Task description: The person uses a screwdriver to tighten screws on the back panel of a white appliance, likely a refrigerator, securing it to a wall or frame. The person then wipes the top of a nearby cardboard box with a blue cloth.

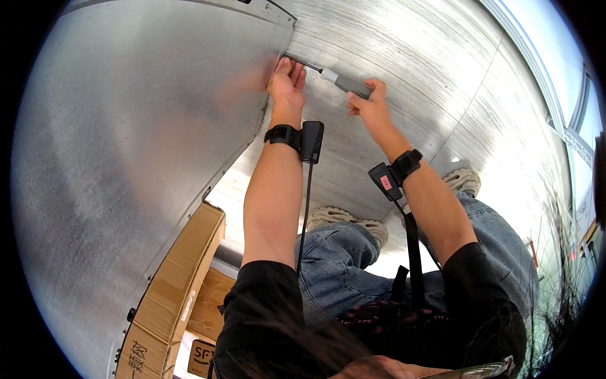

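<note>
A grey-handled screwdriver (350, 84) with a pale collar and a long dark shaft points left, its tip at the edge of a large metal cabinet (145, 114). My right hand (372, 107) is closed around the rear end of the handle, thumb and fingers curled. Beside the cabinet's edge, my left hand (288, 85) has its fingertips gathered at the shaft's front end. Whatever the tip meets is too small to make out.
A brown cardboard box (180, 278) leans along the cabinet's lower edge, with another carton (211, 303) behind it. Light wood-look flooring (404, 38) lies under my hands. Black wrist straps carry small devices (312, 142) with cables. My shoes (347, 221) are close below.
</note>
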Demonstrator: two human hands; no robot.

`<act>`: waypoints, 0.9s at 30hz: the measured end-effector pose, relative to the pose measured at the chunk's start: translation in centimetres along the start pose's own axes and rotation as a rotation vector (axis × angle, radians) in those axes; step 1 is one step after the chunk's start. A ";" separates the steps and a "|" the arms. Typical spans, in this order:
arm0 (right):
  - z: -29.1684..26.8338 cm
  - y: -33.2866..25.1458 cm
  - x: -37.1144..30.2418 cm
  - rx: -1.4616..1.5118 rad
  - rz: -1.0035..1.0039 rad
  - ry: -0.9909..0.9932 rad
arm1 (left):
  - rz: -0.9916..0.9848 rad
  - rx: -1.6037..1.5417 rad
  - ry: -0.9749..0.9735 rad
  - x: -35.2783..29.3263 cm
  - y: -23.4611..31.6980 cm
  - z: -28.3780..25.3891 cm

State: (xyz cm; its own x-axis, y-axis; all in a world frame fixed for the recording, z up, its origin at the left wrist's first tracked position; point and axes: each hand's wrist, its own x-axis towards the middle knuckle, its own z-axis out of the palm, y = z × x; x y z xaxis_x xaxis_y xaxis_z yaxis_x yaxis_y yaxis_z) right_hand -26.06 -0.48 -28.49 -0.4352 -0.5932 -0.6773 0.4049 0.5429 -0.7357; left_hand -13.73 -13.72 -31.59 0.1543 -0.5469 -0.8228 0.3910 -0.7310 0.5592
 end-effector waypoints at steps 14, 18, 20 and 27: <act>-1.4 -1.2 -0.2 0.029 0.279 -0.159 | 0.010 0.006 0.026 0.0 0.0 -0.1; -1.5 -1.3 -0.4 0.032 0.266 -0.167 | 0.009 0.011 0.010 0.0 0.0 0.0; -1.6 -1.3 -0.4 0.075 0.256 -0.180 | 0.004 0.018 0.004 -0.3 0.1 0.1; -3.6 0.1 0.0 0.180 0.313 -0.216 | 0.010 -0.001 -0.008 0.1 0.1 -0.1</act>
State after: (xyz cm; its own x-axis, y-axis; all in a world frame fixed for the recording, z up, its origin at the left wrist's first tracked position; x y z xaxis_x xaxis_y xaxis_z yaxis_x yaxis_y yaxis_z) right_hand -28.93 1.71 -28.61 -0.0977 -0.5374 -0.8376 0.6334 0.6156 -0.4689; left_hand -13.54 -13.77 -31.60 0.1510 -0.5575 -0.8163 0.3908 -0.7249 0.5673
